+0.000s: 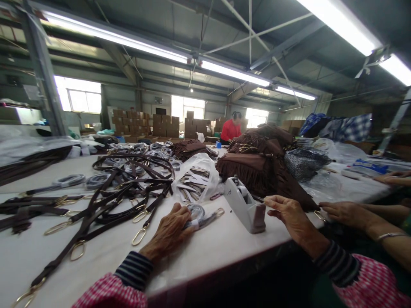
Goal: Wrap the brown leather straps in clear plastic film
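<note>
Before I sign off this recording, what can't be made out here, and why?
All in the head view:
Left hand: its back hides the palm and the grip on the wrapped strap.
Right hand: fingertips near the tape dispenser are too blurred to show whether they hold tape.
Co-worker's farther hand: right edge cuts off its arm.
Far person in red: hands too small.

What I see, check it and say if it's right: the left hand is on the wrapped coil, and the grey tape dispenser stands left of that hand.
Wrong side: the grey tape dispenser stands right of the left hand, as the head view shows. The hand is indeed on the wrapped coil.
</note>
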A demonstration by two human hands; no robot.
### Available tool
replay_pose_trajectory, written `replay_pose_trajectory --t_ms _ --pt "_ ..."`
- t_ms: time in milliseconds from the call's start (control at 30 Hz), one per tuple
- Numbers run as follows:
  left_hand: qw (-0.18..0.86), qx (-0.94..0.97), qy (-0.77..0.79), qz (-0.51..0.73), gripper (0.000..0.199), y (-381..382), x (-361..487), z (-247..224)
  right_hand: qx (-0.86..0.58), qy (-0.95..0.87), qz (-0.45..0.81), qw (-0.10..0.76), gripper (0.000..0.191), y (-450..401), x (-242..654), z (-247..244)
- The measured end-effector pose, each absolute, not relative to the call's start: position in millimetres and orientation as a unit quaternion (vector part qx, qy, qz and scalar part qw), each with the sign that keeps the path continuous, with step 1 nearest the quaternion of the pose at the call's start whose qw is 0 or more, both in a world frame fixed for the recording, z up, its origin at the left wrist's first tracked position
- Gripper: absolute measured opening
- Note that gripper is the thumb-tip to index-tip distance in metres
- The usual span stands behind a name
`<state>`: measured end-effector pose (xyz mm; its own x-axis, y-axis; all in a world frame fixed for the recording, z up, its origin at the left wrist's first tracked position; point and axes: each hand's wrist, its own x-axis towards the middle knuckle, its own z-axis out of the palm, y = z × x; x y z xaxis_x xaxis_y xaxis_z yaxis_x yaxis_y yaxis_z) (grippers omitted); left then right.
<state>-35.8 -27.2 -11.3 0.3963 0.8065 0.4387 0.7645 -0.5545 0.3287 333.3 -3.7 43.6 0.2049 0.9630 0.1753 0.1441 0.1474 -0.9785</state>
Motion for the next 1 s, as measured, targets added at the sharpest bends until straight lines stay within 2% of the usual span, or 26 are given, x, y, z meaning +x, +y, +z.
replay_pose_trajectory --t_ms 233,433,500,633,800,1000 --pt "0.072 0.816 0.496 0.289 0.024 -25.2 -35.4 -11.8 -0.539 -0.483 0.427 0.542 0.043 -25.2 334.1 9.7" --pt "0.176 0.754 0.499 0.389 0.032 -24.1 -38.2 -5.9 -0.528 -0.545 0.392 0.52 0.046 -8.7 341.9 2.0" --pt "0.22 0.72 0.499 0.429 0.031 -24.3 -38.9 -4.0 -0.541 -0.578 0.373 0.484 0.044 -5.9 348.2 2.8" --pt "0.273 0.668 0.503 0.475 0.03 -23.4 -38.7 -3.2 -0.589 -0.627 0.365 0.356 0.043 -6.6 360.5 -6.3" --pt "0.282 0.654 0.502 0.491 0.027 -20.1 -36.3 -6.1 -0.531 -0.625 0.387 0.422 0.039 -20.6 328.5 -7.0" --pt "0.277 0.658 0.497 0.493 0.029 -22.9 -35.5 -4.9 -0.395 -0.649 0.504 0.411 0.043 -28.0 209.0 10.3"
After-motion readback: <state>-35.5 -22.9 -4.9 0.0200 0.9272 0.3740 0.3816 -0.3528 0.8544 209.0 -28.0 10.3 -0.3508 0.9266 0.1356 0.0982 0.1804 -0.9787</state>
